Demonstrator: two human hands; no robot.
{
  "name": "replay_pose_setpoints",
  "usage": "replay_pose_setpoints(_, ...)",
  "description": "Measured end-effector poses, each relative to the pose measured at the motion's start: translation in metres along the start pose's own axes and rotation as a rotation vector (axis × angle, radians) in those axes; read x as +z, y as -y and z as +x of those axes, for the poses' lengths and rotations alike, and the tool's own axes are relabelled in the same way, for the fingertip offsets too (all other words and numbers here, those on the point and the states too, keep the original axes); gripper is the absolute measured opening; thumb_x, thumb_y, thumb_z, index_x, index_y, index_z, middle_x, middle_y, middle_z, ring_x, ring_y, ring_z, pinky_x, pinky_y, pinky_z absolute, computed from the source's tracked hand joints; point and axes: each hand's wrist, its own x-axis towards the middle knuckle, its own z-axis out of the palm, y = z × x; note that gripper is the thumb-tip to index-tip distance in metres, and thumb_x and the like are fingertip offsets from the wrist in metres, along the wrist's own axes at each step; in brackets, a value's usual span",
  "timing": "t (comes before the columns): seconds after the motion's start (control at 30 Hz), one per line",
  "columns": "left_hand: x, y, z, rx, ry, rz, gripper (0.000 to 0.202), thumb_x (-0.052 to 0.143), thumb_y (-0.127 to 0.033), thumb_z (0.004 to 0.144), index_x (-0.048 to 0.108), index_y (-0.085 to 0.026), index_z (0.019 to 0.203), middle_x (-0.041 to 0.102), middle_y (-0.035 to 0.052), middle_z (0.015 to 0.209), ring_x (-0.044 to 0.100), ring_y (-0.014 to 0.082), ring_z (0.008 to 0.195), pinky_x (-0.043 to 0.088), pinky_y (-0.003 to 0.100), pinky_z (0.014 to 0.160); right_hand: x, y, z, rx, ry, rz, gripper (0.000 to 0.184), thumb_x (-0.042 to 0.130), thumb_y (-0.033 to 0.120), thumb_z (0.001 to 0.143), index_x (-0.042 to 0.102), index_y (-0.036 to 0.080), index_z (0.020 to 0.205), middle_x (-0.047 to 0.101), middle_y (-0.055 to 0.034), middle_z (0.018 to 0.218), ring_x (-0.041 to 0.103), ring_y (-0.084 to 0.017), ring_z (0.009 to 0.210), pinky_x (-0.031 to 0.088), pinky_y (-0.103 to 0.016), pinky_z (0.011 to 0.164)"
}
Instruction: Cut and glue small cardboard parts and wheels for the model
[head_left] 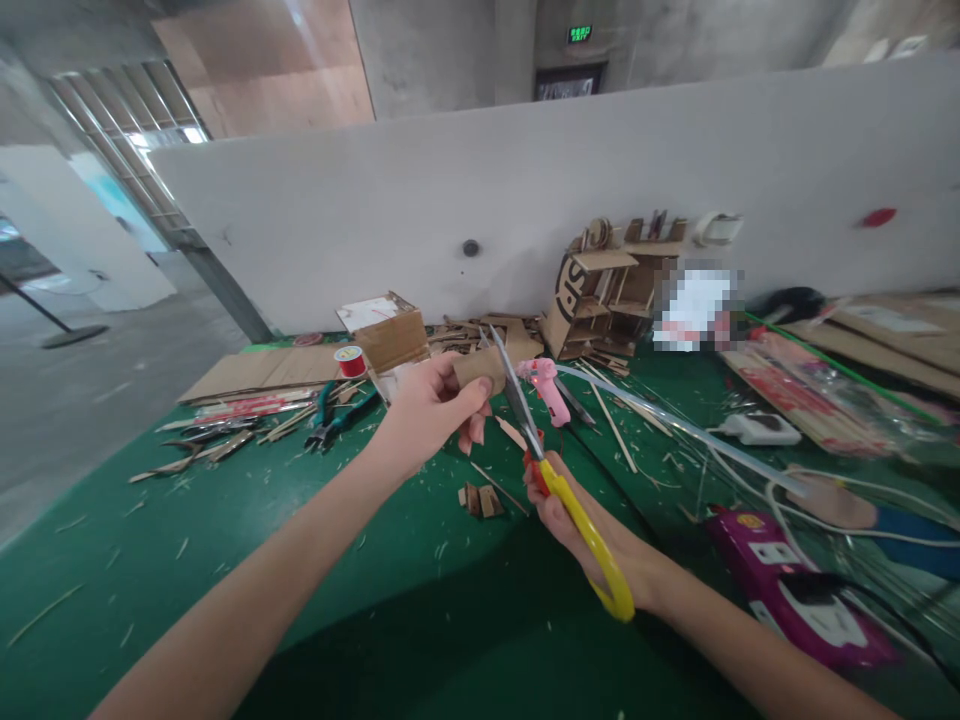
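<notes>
Between the thumb and fingers of my left hand is a small piece of brown cardboard. My right hand grips scissors with a yellow and red handle, their blades pointing up and away. The blades lie at the right edge of the cardboard; whether they have cut into it I cannot tell. Just beyond the scissors a pink glue gun rests on the table, a clear glue stick at its back. Small cut cardboard pieces lie below my hands.
A cardboard shelf model stands against the white partition. To the left are pliers, a red thread spool and cardboard sheets. A purple power strip, cables and another person's hand are at right. Scraps litter the green table.
</notes>
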Motion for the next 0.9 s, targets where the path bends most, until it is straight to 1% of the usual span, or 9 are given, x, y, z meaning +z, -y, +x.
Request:
replay_pose_setpoints(0.17,0.001,0.007,0.003,-0.038,0.021,-0.066,0.020,0.064,-0.029,0.082,0.050,-0.016,0.078,0.058,-0.0059,0.057,0.056,0.0064,0.041,0.044,0.015,0.032,0.000,-0.011,0.001,0.030,-0.015,0.091,0.044,0.045,0.061,0.091,0.050,0.030,0.121,0.054,-0.0037,0.097,0.056,-0.017,0.086,0.055,-0.026,0.078)
replay_pose_setpoints(0.3,0.002,0.010,0.003,-0.022,-0.006,-0.093,0.020,0.064,-0.030,0.082,0.049,-0.016,0.079,0.059,-0.0062,0.057,0.055,0.0062,0.040,0.044,0.015,0.032,-0.001,-0.005,0.001,0.031,-0.010,0.078,0.049,0.046,0.064,0.089,0.049,0.029,0.122,0.054,-0.0042,0.098,0.056,-0.017,0.085,0.055,-0.027,0.077)
replay_pose_setpoints(0.43,0.001,0.009,0.002,0.017,-0.023,-0.064,0.018,0.061,-0.029,0.084,0.049,-0.017,0.079,0.057,-0.0066,0.054,0.053,0.0063,0.038,0.043,0.016,0.033,-0.002,0.006,0.000,0.030,0.013,-0.001,0.052,0.044,0.067,0.088,0.048,0.027,0.121,0.055,-0.0042,0.095,0.056,-0.018,0.083,0.055,-0.030,0.079)
replay_pose_setpoints(0.6,0.000,0.005,0.000,0.058,-0.038,0.080,0.017,0.060,-0.026,0.085,0.049,-0.017,0.076,0.051,-0.0083,0.044,0.045,0.0047,0.033,0.038,0.014,0.032,-0.001,0.009,0.000,0.028,-0.021,-0.142,0.048,0.040,0.064,0.092,0.048,0.024,0.117,0.055,-0.0039,0.090,0.057,-0.020,0.086,0.055,-0.035,0.084)
replay_pose_setpoints(0.73,0.002,0.002,-0.002,0.057,-0.040,0.130,0.015,0.059,-0.026,0.085,0.050,-0.017,0.076,0.050,-0.0084,0.042,0.042,0.0041,0.031,0.035,0.014,0.032,0.000,0.006,0.002,-0.017,-0.073,-0.208,0.045,0.037,0.063,0.093,0.049,0.024,0.112,0.056,-0.0036,0.086,0.057,-0.019,0.081,0.055,-0.035,0.081)
replay_pose_setpoints(0.9,0.003,0.002,-0.002,0.038,-0.053,0.145,0.018,0.059,-0.028,0.084,0.051,-0.017,0.074,0.049,-0.0080,0.043,0.042,0.0043,0.032,0.034,0.015,0.032,-0.001,0.008,0.003,-0.028,-0.068,-0.319,0.039,0.037,0.058,0.095,0.050,0.024,0.107,0.057,-0.0029,0.083,0.057,-0.019,0.077,0.054,-0.035,0.076)
